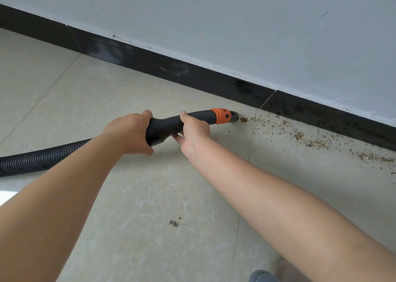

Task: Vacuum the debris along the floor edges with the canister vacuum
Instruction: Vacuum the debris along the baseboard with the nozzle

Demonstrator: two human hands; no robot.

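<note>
Your left hand (pixel 130 132) and right hand (pixel 194 132) both grip vacuum handle (pixel 169 125); nozzle (pixel 234 117) at baseboard (pixel 192 76). Floor (pixel 107 89) leftward looks clean; debris (pixel 310 140) rightward remains.

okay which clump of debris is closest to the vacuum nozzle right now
The small brown clump just right of the nozzle, at the baseboard. The other clumps lie farther right along the edge.

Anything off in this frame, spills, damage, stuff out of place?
Yes. Brown debris is strewn along the black baseboard, right of the vacuum nozzle. A separate dark clump lies out on the open tile. The baseboard is scuffed with pale smears, and the wall has small marks.
</note>
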